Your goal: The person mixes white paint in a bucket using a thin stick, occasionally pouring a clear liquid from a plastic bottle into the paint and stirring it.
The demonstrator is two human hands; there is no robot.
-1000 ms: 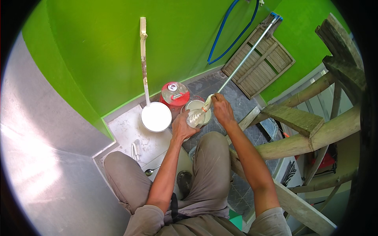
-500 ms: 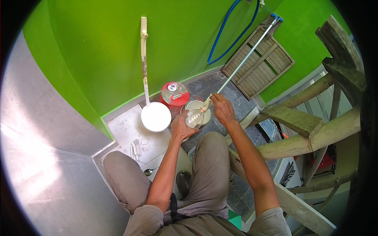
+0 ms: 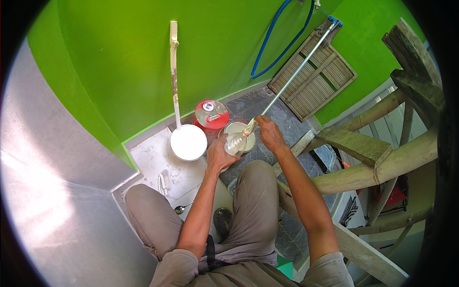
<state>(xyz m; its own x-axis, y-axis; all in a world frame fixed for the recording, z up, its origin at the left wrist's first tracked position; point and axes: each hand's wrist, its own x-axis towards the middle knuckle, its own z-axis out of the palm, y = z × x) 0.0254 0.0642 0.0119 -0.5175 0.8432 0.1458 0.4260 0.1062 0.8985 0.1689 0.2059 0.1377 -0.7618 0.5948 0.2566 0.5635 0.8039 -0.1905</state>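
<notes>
Head view
Room: a corner with bright green walls (image 3: 119, 71) and a grey patterned floor (image 3: 267, 110) is seen from above; a pale slab (image 3: 153, 162) lies at the wall's foot.
Bottle: a clear bottle (image 3: 235, 143) is held tilted, just above a small pale can (image 3: 237, 129) – beside a red can (image 3: 211, 115) and a white bucket (image 3: 188, 142).
Left hand: the left hand (image 3: 219, 155) is closed around the bottle's lower body from below.
Right hand: the right hand (image 3: 270, 134) is closed at the bottle's neck end; whether a cap or the neck itself is pinched cannot be told.
Handling: the bottle is judged light, stiff and smooth – slippery if wet, and fragile if it is glass, which cannot be told. It is best gripped round the body, with the neck steadied.
Around: a stick (image 3: 174, 71) stands in the bucket, a metal pole (image 3: 296, 71) leans toward a slatted panel (image 3: 313, 81), and a blue hose (image 3: 272, 38) hangs on the wall.
Near the knees: a spoon (image 3: 181, 208) and a brush (image 3: 163, 182) lie on the slab.
Right side: rough wooden beams (image 3: 363, 148) are crossed.
</notes>
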